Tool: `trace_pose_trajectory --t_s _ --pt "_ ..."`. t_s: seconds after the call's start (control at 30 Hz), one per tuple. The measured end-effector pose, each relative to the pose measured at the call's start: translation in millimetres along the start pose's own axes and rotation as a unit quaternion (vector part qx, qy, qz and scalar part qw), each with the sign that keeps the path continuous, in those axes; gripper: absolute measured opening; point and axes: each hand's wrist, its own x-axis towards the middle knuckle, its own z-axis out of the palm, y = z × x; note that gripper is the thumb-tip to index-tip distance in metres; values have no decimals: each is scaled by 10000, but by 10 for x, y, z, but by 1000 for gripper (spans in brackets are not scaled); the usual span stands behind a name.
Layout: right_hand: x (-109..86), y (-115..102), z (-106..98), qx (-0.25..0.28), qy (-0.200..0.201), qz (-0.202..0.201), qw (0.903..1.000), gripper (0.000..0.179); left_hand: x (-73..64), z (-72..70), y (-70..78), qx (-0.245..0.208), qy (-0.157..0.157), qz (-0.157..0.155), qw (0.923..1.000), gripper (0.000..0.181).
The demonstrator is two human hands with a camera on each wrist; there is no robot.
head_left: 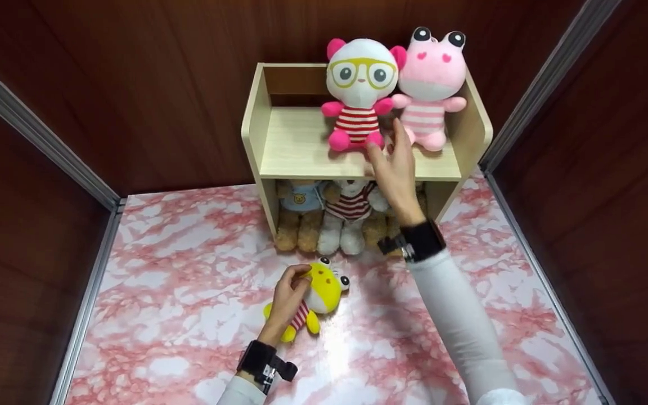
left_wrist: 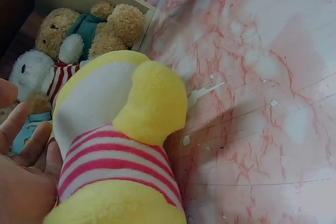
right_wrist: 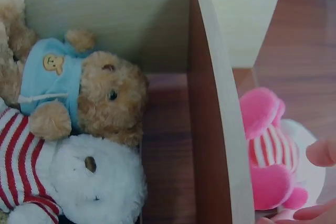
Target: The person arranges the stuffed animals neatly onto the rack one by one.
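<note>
A yellow plush frog with a pink-striped body lies on the marbled floor, its head toward the shelf. My left hand lies along its side, fingertips at its head; in the left wrist view the fingers are loosely extended beside the striped body. My right hand reaches to the upper shelf, thumb and fingers apart, by the foot of a white-and-pink plush bear with yellow glasses. Right of that bear sits a pink plush frog. From the right wrist, the fingers appear beside the bear without gripping it.
The two-tier wooden shelf unit stands against the back wall. Its lower compartment holds several teddy bears, among them one in a blue top and a white one in red stripes. Dark brown panels with metal edge strips flank the floor.
</note>
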Motion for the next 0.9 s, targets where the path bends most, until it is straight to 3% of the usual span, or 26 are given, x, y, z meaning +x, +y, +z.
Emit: trace_pose_trajectory --t_s 0.17,0.3,0.47,0.57,0.67,0.8,0.9 --pt "-349 101 -73 5 424 -936 9947 70 -72 17 253 40 -15 -18 10000 29" --pt "-581 252 -150 -132 671 -1464 9869 67 -81 15 336 54 -40 -35 10000 30" --pt "-814 455 -263 -38 898 -1908 9775 64 2 -14 166 65 -61 -128 9999 30" --pt "-940 571 -337 -31 936 -2001 9753 62 53 -39 73 54 15 -120 9999 31" --pt "-1058 699 -409 -100 937 -1976 9757 61 88 -90 75 210 116 -11 9997 31" --pt "-1197 896 -489 -352 933 -1815 9783 60 142 -195 116 877 230 217 9956 32" --pt "-1296 1046 -557 -652 897 -1611 9807 60 178 -276 161 1460 213 187 9889 35"
